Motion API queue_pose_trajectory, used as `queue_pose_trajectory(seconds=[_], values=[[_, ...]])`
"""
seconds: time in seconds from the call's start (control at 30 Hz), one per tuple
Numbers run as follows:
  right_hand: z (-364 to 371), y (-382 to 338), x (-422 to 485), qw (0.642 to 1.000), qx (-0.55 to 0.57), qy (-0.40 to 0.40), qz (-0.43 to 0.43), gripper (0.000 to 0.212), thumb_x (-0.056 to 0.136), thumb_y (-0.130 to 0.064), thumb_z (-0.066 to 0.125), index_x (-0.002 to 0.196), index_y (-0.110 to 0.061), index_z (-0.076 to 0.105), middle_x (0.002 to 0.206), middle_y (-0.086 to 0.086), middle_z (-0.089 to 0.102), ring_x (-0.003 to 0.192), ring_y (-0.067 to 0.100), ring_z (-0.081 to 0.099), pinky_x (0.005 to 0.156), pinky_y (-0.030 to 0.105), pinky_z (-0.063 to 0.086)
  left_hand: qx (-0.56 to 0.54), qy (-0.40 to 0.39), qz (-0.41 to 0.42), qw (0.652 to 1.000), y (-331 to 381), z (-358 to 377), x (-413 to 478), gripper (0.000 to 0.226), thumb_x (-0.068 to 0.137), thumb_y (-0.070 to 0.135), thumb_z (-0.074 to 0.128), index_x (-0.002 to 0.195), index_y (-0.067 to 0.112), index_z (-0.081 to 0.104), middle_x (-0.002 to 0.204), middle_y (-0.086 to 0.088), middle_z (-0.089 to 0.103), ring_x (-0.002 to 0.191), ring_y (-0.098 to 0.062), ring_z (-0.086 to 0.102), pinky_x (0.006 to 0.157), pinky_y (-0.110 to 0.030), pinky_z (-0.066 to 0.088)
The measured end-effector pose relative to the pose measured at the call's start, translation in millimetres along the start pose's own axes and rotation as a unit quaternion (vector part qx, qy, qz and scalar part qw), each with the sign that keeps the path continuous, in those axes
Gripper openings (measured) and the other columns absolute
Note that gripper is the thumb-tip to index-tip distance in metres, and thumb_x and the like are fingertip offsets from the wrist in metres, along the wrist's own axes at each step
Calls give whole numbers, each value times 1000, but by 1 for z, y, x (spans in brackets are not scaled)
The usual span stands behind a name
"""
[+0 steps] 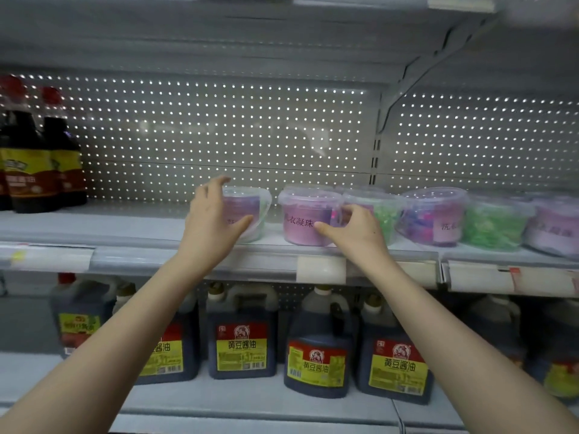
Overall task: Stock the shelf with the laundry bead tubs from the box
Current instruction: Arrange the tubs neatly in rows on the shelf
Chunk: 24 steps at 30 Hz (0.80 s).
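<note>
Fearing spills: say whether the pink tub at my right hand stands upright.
Upright: the pink tub sits flat on the shelf, lid topmost.

Rightmost tub (556,228), blurred, partly beyond the picture's right edge.

We face a grey metal shelving unit. Its perforated grey back panel (219,130) shows rows of small bright dots where light comes through the holes, and a slotted upright post (376,151) divides it. A clear plastic price rail (156,261) runs along the front of the grey metal shelf (94,227). Below it stand dark plastic jugs with yellow-and-red labels (241,339). At the far left stand tall dark red-capped bottles (28,158).
</note>
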State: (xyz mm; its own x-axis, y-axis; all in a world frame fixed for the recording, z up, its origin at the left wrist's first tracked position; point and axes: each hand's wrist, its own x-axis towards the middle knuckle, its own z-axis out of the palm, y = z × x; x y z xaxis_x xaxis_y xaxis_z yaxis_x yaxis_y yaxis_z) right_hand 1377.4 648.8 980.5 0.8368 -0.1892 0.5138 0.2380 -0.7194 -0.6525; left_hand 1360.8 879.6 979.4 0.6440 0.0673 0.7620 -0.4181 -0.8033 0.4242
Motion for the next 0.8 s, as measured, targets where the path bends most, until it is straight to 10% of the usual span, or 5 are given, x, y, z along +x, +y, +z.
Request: queue_pose_trajectory(seconds=[0.17, 0.53, 0.8], values=[[-20, 3, -5, 999, 24, 2, -29, 32, 85, -31, 64, 112, -21, 51, 116, -4, 58, 100, 12, 54, 82, 29, 43, 30, -5, 68, 997, 25, -5, -16, 49, 87, 22, 62, 131, 14, 43, 130, -8, 47, 114, -25, 49, 95, -41, 42], [-76, 39, -22, 995, 50, -11, -90, 34, 84, -21, 65, 116, -17, 55, 103, -6, 56, 99, 14, 54, 81, 25, 41, 47, -39, 33, 998, 67, 13, -46, 36, 89, 24, 57, 123, 15, 49, 124, -3, 52, 111, -21, 53, 93, -39, 44], [-59, 22, -27, 991, 47, -49, -117, 51, 84, -25, 66, 130, -20, 46, 129, -5, 51, 111, 14, 51, 94, 32, 45, 79, -31, -3, 996, 54, -5, -32, 41, 88, 25, 59, 126, 15, 47, 127, -6, 48, 108, -24, 53, 87, -39, 46]])
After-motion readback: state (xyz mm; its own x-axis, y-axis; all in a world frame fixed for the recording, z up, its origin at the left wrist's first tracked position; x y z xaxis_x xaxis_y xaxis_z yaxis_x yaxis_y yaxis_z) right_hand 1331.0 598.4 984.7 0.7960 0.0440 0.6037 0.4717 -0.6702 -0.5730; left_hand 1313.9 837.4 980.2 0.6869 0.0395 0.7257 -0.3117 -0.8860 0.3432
